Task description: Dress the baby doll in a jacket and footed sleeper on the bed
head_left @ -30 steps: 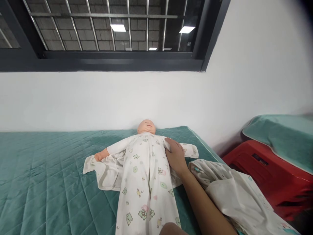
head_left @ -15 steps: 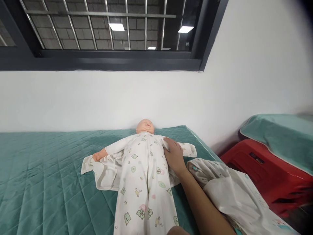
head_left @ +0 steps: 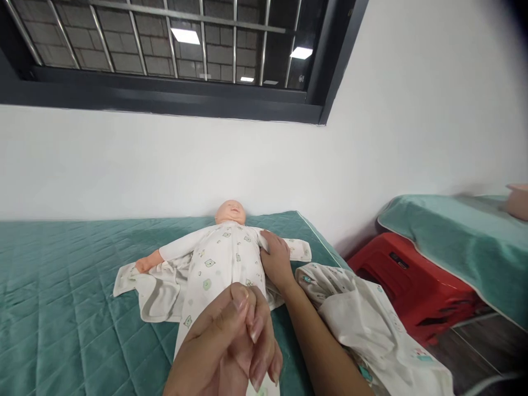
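Observation:
A baby doll (head_left: pixel 231 212) lies on its back, dressed in a white sleepsuit (head_left: pixel 223 258) printed with green animals. My right hand (head_left: pixel 275 258) is closed around the doll's arm at the right, hiding most of it. My left hand (head_left: pixel 231 335) is raised in front of the doll's legs, palm towards me. Its fingers are curled, the thumb pressed to the index finger, and nothing shows in it. Under the doll a white printed baby top (head_left: pixel 159 297) is spread, one sleeve out at each side. The doll's other arm (head_left: pixel 149 260) lies over that top's left sleeve.
Everything lies on a green quilted mat (head_left: pixel 74 308) against a white wall. White printed cloth (head_left: pixel 367 313) is heaped beside my right forearm. A red plastic stool (head_left: pixel 404 286) stands at the right, by another green-covered surface (head_left: pixel 445 231). A barred window (head_left: pixel 165 93) is above.
My left hand has risen into view from the bottom, in front of the doll's legs. My right hand stays at the doll's arm. The view has turned slightly right.

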The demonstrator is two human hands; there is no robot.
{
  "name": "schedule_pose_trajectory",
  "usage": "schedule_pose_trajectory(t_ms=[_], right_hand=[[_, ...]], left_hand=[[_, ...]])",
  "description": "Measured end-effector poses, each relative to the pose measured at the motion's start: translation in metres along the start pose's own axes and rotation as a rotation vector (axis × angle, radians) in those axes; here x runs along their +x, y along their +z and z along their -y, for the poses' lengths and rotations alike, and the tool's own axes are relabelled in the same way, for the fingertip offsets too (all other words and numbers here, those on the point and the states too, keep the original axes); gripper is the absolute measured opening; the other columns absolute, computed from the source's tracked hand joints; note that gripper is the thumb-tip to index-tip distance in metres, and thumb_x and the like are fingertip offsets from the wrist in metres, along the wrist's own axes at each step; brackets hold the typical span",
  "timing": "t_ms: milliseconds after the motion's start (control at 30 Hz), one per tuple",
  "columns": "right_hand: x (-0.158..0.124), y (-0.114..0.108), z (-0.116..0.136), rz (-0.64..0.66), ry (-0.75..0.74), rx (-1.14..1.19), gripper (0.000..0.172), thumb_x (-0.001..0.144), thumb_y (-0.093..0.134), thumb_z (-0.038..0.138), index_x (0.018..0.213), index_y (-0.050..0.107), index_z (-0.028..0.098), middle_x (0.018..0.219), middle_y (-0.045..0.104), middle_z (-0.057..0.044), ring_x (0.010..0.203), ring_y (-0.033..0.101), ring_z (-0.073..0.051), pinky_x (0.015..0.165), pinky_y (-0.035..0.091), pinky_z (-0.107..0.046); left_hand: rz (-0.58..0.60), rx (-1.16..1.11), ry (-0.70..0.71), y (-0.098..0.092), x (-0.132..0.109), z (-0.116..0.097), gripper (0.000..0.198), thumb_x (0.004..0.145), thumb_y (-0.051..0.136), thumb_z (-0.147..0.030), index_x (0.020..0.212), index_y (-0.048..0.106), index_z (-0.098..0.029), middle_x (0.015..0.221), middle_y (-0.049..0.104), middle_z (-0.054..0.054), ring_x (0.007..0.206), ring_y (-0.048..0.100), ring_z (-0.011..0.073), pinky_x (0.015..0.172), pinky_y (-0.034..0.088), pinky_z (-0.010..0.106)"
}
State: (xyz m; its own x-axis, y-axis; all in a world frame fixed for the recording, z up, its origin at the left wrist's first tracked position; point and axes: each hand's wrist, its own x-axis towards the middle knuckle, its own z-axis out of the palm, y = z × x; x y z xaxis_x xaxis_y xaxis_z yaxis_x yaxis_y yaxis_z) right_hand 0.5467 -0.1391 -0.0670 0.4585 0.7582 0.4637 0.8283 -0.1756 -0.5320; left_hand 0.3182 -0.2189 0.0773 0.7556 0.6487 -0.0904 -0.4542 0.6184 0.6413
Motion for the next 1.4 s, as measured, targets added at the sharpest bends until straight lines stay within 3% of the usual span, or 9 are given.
schedule_pose_trajectory(t_ms=[233,367,533,800,1033,1200,1300,1400], right_hand=[[-0.001,-0.001,0.001,0.001,-0.001,0.019,0.054,0.076,0.047,0.008,0.127,0.06,0.021,0.136,0.06,-0.006,0.129,0.048,-0.022,0.114,0.025,-0.039],[-0.002,-0.001,0.002,0.008,0.022,0.017,0.053,0.077,0.048,0.009,0.127,0.06,0.022,0.137,0.059,-0.005,0.13,0.046,-0.023,0.114,0.026,-0.04],[-0.001,0.0,0.002,0.01,0.033,0.025,0.053,0.077,0.048,0.01,0.127,0.061,0.022,0.139,0.058,-0.004,0.131,0.045,-0.023,0.113,0.026,-0.04],[-0.001,-0.001,0.005,0.018,0.057,0.041,0.053,0.077,0.048,0.009,0.127,0.06,0.023,0.138,0.059,-0.004,0.132,0.044,-0.023,0.114,0.025,-0.042],[-0.002,-0.004,0.009,0.018,0.051,0.056,0.05,0.078,0.048,0.009,0.125,0.062,0.021,0.138,0.058,-0.005,0.132,0.045,-0.023,0.113,0.026,-0.041],[-0.002,-0.004,0.009,0.014,0.048,0.07,0.049,0.078,0.048,0.009,0.124,0.063,0.022,0.138,0.058,-0.004,0.131,0.045,-0.023,0.113,0.025,-0.041],[-0.001,-0.004,0.008,0.013,0.05,0.084,0.048,0.079,0.048,0.011,0.123,0.063,0.023,0.137,0.059,-0.004,0.13,0.046,-0.023,0.113,0.025,-0.042],[0.0,-0.003,0.009,0.018,0.068,0.079,0.048,0.078,0.049,0.011,0.123,0.064,0.023,0.135,0.06,-0.004,0.128,0.047,-0.024,0.113,0.024,-0.042]], left_hand=[[0.089,-0.051,0.03,-0.004,0.005,0.006,0.029,0.088,0.064,-0.029,0.07,0.047,-0.016,0.073,0.051,-0.003,0.047,0.046,0.0049,0.054,0.042,0.024],[0.043,-0.028,-0.012,-0.003,0.006,0.006,0.031,0.082,0.073,-0.03,0.067,0.05,-0.015,0.072,0.053,-0.003,0.049,0.051,0.006,0.052,0.039,0.023],[-0.018,0.034,-0.049,-0.003,0.005,0.007,0.039,0.081,0.075,-0.034,0.063,0.046,-0.016,0.065,0.053,-0.004,0.045,0.045,0.0042,0.049,0.033,0.023],[0.111,0.053,-0.006,-0.008,0.006,0.015,0.032,0.08,0.076,-0.023,0.064,0.05,-0.015,0.057,0.059,-0.002,0.047,0.055,0.009,0.048,0.034,0.02],[0.176,-0.045,-0.067,-0.013,0.012,0.02,0.026,0.085,0.072,-0.031,0.069,0.059,-0.015,0.057,0.057,-0.003,0.045,0.055,0.0075,0.047,0.04,0.019],[0.049,0.007,-0.054,-0.012,0.016,0.022,0.029,0.085,0.071,-0.031,0.064,0.061,-0.013,0.056,0.056,-0.001,0.046,0.053,0.0073,0.047,0.042,0.019],[-0.082,0.057,0.027,-0.01,0.02,0.024,0.016,0.083,0.073,-0.029,0.078,0.071,-0.014,0.069,0.068,0.003,0.053,0.058,0.0095,0.052,0.048,0.021],[-0.171,0.098,0.112,-0.012,0.025,0.027,0.018,0.08,0.076,-0.03,0.092,0.076,-0.016,0.088,0.075,0.008,0.059,0.061,0.0113,0.054,0.051,0.024]])
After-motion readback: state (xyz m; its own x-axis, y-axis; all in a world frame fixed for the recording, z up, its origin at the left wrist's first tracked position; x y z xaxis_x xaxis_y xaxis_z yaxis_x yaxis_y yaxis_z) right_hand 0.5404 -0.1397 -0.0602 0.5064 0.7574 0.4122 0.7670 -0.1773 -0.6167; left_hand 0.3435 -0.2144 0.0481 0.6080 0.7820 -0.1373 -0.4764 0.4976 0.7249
